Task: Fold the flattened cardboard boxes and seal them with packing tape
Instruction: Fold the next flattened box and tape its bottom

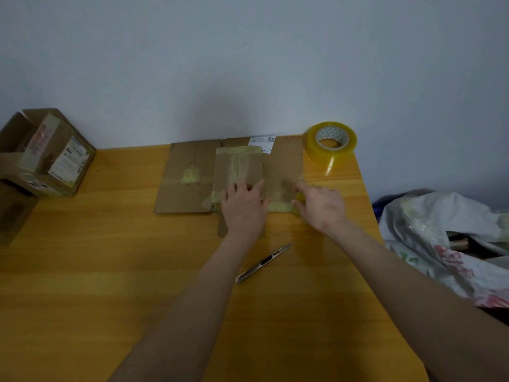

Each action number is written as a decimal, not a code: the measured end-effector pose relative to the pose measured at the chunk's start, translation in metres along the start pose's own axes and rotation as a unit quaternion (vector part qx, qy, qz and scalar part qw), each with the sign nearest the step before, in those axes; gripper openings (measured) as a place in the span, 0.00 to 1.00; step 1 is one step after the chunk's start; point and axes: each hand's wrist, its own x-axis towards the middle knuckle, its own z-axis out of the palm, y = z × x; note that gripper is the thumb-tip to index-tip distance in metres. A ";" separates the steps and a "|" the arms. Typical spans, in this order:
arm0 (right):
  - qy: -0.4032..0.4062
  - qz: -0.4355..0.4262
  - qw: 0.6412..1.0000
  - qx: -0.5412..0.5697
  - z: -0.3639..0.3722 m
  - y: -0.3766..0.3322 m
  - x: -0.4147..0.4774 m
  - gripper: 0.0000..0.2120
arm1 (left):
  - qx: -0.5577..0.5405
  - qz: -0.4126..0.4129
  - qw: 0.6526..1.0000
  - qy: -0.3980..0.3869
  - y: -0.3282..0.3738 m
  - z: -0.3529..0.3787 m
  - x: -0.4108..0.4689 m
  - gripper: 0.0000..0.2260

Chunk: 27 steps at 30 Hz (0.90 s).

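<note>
A small flattened cardboard box (pixel 238 168) with old yellowish tape lies on top of a larger flattened box (pixel 183 177) near the far edge of the wooden table (pixel 110 271). My left hand (pixel 243 206) rests flat on the small box's near end, fingers spread. To its right, my right hand (pixel 321 204) touches the taped near-right corner of the larger box, with the index finger stretched out and the thumb at the tape's edge. A roll of clear yellowish packing tape (pixel 330 142) lies flat at the table's far right corner.
A utility knife (pixel 263 263) lies on the table between my forearms. Assembled, labelled cardboard boxes (pixel 44 153) stand at the far left. A crumpled plastic bag (pixel 446 238) sits off the table's right edge. A wall runs behind the table.
</note>
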 end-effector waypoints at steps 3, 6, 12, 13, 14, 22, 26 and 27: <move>-0.006 -0.021 1.000 0.008 0.001 -0.005 -0.003 0.15 | 0.004 0.016 1.000 0.008 -0.011 -0.003 -0.005 0.17; -0.008 -0.044 0.999 0.004 0.001 -0.013 -0.008 0.15 | 0.006 0.048 0.998 0.026 -0.025 -0.006 -0.010 0.15; -0.009 -0.049 0.999 0.010 0.009 -0.030 -0.018 0.15 | -0.014 0.065 0.998 0.019 -0.041 -0.015 -0.024 0.15; -0.006 -0.045 0.999 0.014 0.010 -0.030 -0.017 0.14 | -0.016 0.067 0.997 0.020 -0.038 -0.016 -0.025 0.15; -0.002 -0.040 0.999 0.019 0.011 -0.029 -0.016 0.14 | -0.016 0.079 0.996 0.027 -0.035 -0.017 -0.030 0.14; 0.001 0.005 0.997 0.076 0.010 -0.032 -0.020 0.11 | -0.010 0.105 0.983 -0.150 -0.015 0.027 -0.105 0.16; 0.000 0.025 0.994 0.104 0.009 -0.031 -0.020 0.12 | -0.006 0.094 0.982 -0.165 -0.023 0.020 -0.107 0.11; 0.001 0.028 0.994 0.109 0.009 -0.032 -0.020 0.13 | 0.011 0.095 0.984 -0.147 -0.026 0.017 -0.108 0.11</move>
